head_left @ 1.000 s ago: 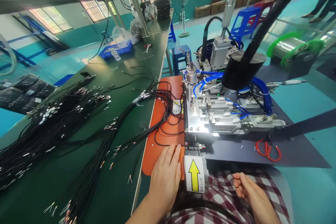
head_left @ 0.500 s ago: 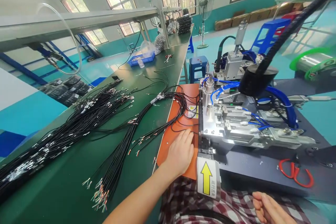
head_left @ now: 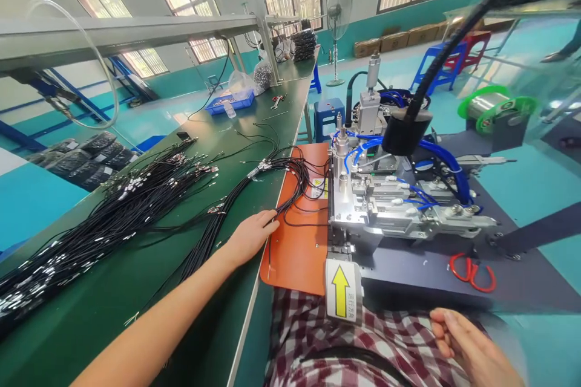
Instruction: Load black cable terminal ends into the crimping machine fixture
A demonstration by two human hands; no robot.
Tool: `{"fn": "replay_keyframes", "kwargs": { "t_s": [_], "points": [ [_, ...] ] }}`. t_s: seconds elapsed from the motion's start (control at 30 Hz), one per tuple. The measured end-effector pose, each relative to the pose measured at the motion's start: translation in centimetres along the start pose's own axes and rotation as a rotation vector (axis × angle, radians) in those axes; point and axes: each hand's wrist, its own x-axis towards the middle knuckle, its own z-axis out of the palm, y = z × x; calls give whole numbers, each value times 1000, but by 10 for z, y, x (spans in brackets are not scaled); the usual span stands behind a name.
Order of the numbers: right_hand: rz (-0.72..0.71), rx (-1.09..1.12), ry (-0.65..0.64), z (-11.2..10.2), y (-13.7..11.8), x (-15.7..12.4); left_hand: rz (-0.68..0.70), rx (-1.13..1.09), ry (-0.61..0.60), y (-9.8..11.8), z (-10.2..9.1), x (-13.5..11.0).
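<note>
My left hand (head_left: 254,234) lies at the right edge of the green table (head_left: 218,326). Its fingers are curled over black cables (head_left: 297,184) that loop across the orange plate (head_left: 297,260); their ends are hidden beneath the hand. Further back, clear wrapping (head_left: 261,169) binds this bundle. A second, larger pile of black cables (head_left: 113,217) with pale tips is spread to the left. My right hand (head_left: 472,341) hovers above the lap at lower right, fingers curled and thumb against them, with nothing visible inside.
To the right stands a metal machine (head_left: 394,211) with blue air hoses. Red-handled cutters (head_left: 472,272) lie on its dark base. A yellow-arrow label (head_left: 341,290) sticks out at the front. A green wire spool (head_left: 494,106) and a blue tray (head_left: 230,101) are farther back.
My left hand has moved left from the orange plate onto the cables at the table edge. My right hand stays near the lap. The view has shifted slightly right.
</note>
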Motion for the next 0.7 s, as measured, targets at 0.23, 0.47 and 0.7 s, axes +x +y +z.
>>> {"fn": "replay_keyframes", "kwargs": {
  "t_s": [0.23,0.47,0.7],
  "points": [
    [-14,5,18,-7,-4,-18,-83,-105,120,25,22,-9],
    [-145,-80,-37,-4,-32,-13,-161,-159,266,30,42,-17],
    [-498,-395,-191,34,-81,-16,-2,-121,410,34,25,-11]
  ]
}}
